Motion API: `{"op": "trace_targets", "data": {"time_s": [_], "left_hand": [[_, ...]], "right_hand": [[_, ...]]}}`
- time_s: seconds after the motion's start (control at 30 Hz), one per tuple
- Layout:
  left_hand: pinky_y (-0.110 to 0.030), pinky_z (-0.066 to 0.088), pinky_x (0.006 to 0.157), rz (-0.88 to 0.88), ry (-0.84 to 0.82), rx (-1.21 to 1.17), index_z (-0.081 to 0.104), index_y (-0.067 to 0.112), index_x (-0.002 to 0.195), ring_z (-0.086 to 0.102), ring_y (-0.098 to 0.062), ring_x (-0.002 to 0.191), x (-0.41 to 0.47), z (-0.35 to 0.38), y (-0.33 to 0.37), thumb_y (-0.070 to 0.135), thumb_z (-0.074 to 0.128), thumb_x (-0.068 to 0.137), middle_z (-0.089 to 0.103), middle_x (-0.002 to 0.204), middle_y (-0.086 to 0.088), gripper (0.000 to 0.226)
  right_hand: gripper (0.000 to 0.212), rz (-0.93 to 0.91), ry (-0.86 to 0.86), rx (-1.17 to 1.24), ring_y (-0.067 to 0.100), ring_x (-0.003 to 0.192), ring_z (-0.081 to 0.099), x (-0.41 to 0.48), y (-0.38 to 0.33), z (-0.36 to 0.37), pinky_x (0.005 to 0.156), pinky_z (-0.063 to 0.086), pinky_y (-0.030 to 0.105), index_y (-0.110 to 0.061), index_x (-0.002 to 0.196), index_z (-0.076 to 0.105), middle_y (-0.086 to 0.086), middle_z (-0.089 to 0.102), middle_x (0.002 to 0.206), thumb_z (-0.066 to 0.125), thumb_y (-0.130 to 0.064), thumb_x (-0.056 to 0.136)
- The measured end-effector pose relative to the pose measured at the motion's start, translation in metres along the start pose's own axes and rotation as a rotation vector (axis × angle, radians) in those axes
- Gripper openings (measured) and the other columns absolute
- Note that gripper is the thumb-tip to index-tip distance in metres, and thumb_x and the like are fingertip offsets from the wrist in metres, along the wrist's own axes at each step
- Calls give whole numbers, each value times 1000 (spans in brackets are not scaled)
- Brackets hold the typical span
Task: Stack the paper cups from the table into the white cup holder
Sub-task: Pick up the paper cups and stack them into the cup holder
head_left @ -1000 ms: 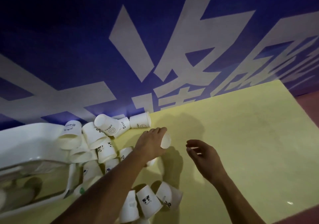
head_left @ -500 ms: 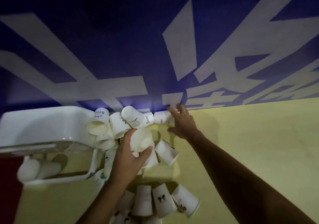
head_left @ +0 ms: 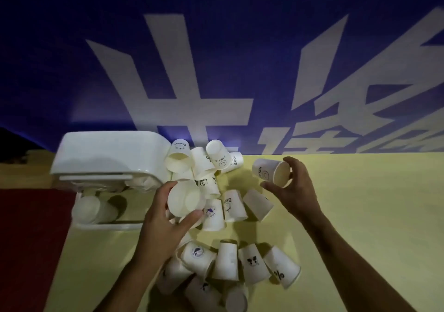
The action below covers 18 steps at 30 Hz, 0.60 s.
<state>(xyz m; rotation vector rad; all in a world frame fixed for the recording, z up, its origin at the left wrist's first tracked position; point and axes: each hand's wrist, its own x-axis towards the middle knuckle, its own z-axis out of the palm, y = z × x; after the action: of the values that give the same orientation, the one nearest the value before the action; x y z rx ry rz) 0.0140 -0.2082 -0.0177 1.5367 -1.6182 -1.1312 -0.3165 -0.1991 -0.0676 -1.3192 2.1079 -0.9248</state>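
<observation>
Clamping a paper cup (head_left: 185,197), the left grip (head_left: 163,220) is hovering just right of the white cup holder (head_left: 105,158). The right grip (head_left: 298,191) is pinching a HELLO cup (head_left: 269,172), with loose cups (head_left: 230,206) lying between them. Squeezing hard risks crushing the rims and jamming the nesting.

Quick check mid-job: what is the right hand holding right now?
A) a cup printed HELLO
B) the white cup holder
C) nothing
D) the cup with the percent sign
A: the right hand grips a paper cup held on its side above the table, and the cup's wall reads HELLO over a smiley.
</observation>
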Motion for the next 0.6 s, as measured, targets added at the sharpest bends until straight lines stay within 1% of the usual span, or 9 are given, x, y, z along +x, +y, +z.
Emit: {"op": "trace_targets", "data": {"time_s": [0.07,0.17,0.23,0.3,0.37,0.43,0.5,0.57,0.6], "left_hand": [[-21,49,91,18,7,-7,51,41,132,57,4,115,-5,-23,-9,54,84,68,58,124,33,73],[-19,48,96,71,13,-2,48,42,136,55,4,122,-12,-62,-26,63,79,74,56,131,30,72],[-21,47,98,85,21,-3,49,37,140,53,0,128,-18,-92,-35,59,78,79,57,137,23,71],[-20,48,99,119,25,3,51,34,140,52,-2,130,-23,-124,-46,52,81,81,56,139,21,68],[-18,48,96,150,48,21,51,39,137,51,0,130,-24,-148,-60,52,79,80,54,137,27,65],[-21,49,95,154,86,42,52,37,137,51,0,128,-23,-178,-82,52,78,76,53,135,27,68],[-21,50,94,139,134,39,54,31,136,52,3,124,-18,-201,-101,43,87,74,52,132,29,72],[-9,44,91,125,159,33,52,38,131,50,13,118,-10,-220,-115,28,93,71,51,126,36,73],[-4,39,90,131,170,42,51,41,129,49,16,115,-5,-227,-121,24,94,69,51,122,36,75]], "right_hand": [[90,-54,35,53,16,106,57,-24,-32,-1,84,54,35,-19,137,51,-4,56,127,96,-43,62],[91,-99,17,125,11,105,56,-61,-87,17,79,50,27,-26,138,52,-12,54,127,92,-53,61],[93,-157,-31,139,4,110,54,-84,-122,43,82,49,24,-28,143,50,-15,51,130,84,-64,65],[92,-191,-77,168,0,119,52,-105,-151,75,86,51,26,-30,148,47,-18,48,131,77,-70,70],[87,-209,-97,186,4,122,53,-123,-172,102,90,53,32,-30,148,46,-18,49,132,78,-65,75],[79,-206,-89,177,7,120,55,-142,-196,134,91,53,34,-28,144,49,-19,53,131,84,-54,77],[71,-193,-67,176,5,113,58,-156,-215,157,86,51,25,-32,135,51,-25,55,126,87,-47,75],[68,-189,-55,175,6,107,59,-166,-232,180,82,47,18,-33,130,53,-26,55,123,88,-45,73],[69,-195,-49,177,7,106,59,-169,-237,189,81,46,18,-30,131,54,-25,56,124,87,-45,73]]}}
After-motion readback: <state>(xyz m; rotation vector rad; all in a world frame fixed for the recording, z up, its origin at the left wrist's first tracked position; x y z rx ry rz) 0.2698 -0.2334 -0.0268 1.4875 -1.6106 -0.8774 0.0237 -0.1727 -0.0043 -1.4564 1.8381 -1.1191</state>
